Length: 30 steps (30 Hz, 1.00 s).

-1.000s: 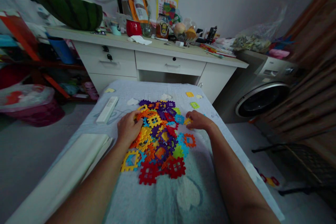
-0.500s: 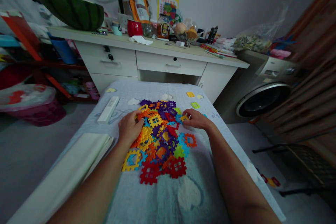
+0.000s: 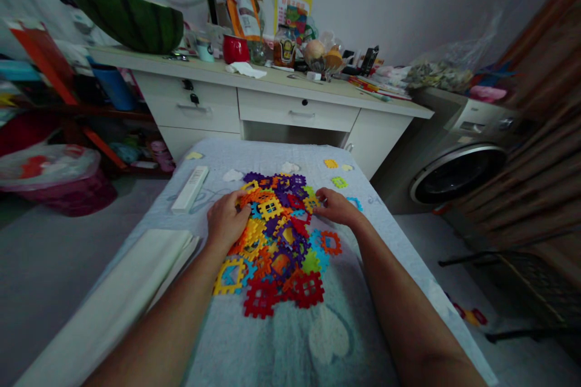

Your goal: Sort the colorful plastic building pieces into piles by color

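Note:
A heap of colourful notched plastic building tiles (image 3: 282, 260) lies in the middle of the cloth-covered table (image 3: 272, 351). Against the heap's left side rests my left hand (image 3: 227, 221), its thumb and index finger apart over orange and yellow tiles; its other fingers are partly hidden. At the upper right of the heap, my right hand (image 3: 336, 207) pinches a yellow tile (image 3: 311, 204) between thumb and fingers. Near that hand lie an orange tile (image 3: 331, 243), a green tile (image 3: 339, 182) and a blue tile (image 3: 354, 202), apart from one another.
To the left are a long white box (image 3: 190, 189) and a folded white cloth (image 3: 131, 278). Another yellow tile (image 3: 331, 164) lies at the far right. Behind stands a white desk (image 3: 272, 106) with a watermelon (image 3: 127, 18) and jars. A washing machine (image 3: 449, 151) is at right.
My right hand has shifted slightly left with the yellow tile, towards the heap. More of the blue tile beyond my wrist now shows. My left hand stays at the heap's left side.

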### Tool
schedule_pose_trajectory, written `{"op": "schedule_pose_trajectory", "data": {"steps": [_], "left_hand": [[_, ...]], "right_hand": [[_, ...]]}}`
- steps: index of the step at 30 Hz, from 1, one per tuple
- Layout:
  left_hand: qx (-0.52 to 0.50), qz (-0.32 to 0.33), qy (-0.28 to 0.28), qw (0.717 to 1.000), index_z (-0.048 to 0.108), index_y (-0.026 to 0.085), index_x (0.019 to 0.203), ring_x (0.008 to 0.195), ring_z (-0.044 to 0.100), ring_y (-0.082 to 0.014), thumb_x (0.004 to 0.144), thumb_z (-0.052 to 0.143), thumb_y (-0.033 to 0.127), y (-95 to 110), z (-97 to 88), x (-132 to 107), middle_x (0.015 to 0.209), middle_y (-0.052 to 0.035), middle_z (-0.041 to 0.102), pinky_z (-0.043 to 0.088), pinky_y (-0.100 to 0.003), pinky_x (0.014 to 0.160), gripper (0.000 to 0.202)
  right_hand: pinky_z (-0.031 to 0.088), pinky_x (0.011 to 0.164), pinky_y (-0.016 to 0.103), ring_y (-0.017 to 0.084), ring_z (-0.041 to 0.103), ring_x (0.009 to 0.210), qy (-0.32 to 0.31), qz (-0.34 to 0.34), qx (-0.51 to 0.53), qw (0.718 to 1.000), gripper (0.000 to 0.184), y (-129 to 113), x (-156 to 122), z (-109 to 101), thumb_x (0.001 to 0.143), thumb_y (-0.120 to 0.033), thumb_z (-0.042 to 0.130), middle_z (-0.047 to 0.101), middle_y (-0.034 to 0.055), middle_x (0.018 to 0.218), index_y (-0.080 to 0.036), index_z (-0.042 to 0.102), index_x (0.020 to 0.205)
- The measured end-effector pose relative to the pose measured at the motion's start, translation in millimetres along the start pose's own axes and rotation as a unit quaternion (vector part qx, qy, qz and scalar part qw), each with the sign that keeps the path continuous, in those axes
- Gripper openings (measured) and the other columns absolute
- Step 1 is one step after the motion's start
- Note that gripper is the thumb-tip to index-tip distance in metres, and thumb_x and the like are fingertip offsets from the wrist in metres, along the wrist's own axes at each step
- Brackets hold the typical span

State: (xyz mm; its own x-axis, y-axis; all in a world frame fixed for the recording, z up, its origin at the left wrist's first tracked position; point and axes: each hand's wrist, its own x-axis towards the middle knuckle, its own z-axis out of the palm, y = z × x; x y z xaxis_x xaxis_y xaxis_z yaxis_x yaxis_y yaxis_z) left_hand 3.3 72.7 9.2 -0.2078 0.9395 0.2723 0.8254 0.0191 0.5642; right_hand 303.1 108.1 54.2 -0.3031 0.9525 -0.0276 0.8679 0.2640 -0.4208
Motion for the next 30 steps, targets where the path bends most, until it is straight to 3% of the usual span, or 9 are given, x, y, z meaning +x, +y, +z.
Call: {"op": "schedule_pose_trajectory", "data": {"steps": [7,16,20,23,26,30], "left_hand": [[0.000,-0.003,-0.003,1.000,0.064,0.024,0.118,0.113,0.061,-0.0279,0.085,0.054,0.031,-0.4,0.0,1.0,0.118,-0.0071,0.069,0.042,-0.043,0.101,0.035],[0.004,-0.007,-0.005,1.000,0.063,0.025,0.117,0.115,0.060,-0.0282,0.085,0.054,0.031,0.6,-0.9,0.7,0.120,-0.0076,0.068,0.042,-0.044,0.102,0.034],[0.003,-0.005,0.000,1.000,0.063,0.025,0.117,0.115,0.059,-0.0273,0.085,0.054,0.031,0.8,-0.7,0.6,0.120,-0.0070,0.069,0.042,-0.043,0.102,0.034],[0.003,-0.004,0.000,1.000,0.064,0.025,0.117,0.114,0.060,-0.0274,0.084,0.054,0.031,0.6,-0.6,1.1,0.119,-0.0072,0.069,0.043,-0.042,0.101,0.035],[0.003,-0.007,-0.003,1.000,0.064,0.024,0.117,0.114,0.060,-0.0279,0.084,0.054,0.031,0.3,-0.3,1.4,0.119,-0.0076,0.069,0.043,-0.042,0.100,0.035],[0.003,-0.006,-0.001,1.000,0.063,0.025,0.117,0.115,0.060,-0.0275,0.085,0.054,0.031,-0.1,0.4,0.9,0.121,-0.0072,0.068,0.043,-0.042,0.101,0.034]], "right_hand": [[0.044,0.071,0.027,0.014,0.059,0.077,-0.018,0.001,0.024,1.000,0.042,-6.1,-1.2,0.7,0.075,-0.026,0.076,0.066,0.0056,0.100,-0.017,0.058,0.113],[0.049,0.070,0.026,0.013,0.062,0.074,0.006,-0.040,0.185,0.982,0.028,-15.0,-0.3,5.7,0.078,-0.019,0.067,0.066,0.0003,0.090,-0.019,0.059,0.105],[0.049,0.075,0.028,0.014,0.061,0.078,0.041,-0.067,0.154,0.985,0.022,-19.9,0.5,7.1,0.079,-0.016,0.065,0.066,0.0025,0.095,-0.018,0.062,0.101],[0.047,0.088,0.034,0.018,0.059,0.093,0.071,-0.119,0.097,0.986,0.021,-25.7,0.5,12.7,0.080,-0.016,0.067,0.064,0.0059,0.102,-0.019,0.066,0.101],[0.040,0.100,0.044,0.025,0.052,0.112,0.084,-0.155,0.035,0.984,0.023,-32.7,0.8,22.6,0.081,-0.019,0.069,0.059,0.0103,0.117,-0.020,0.070,0.103],[0.034,0.105,0.051,0.030,0.040,0.128,0.067,-0.169,-0.001,0.983,0.034,-39.7,3.6,35.0,0.082,-0.021,0.071,0.047,0.0101,0.138,-0.027,0.070,0.115]]}}
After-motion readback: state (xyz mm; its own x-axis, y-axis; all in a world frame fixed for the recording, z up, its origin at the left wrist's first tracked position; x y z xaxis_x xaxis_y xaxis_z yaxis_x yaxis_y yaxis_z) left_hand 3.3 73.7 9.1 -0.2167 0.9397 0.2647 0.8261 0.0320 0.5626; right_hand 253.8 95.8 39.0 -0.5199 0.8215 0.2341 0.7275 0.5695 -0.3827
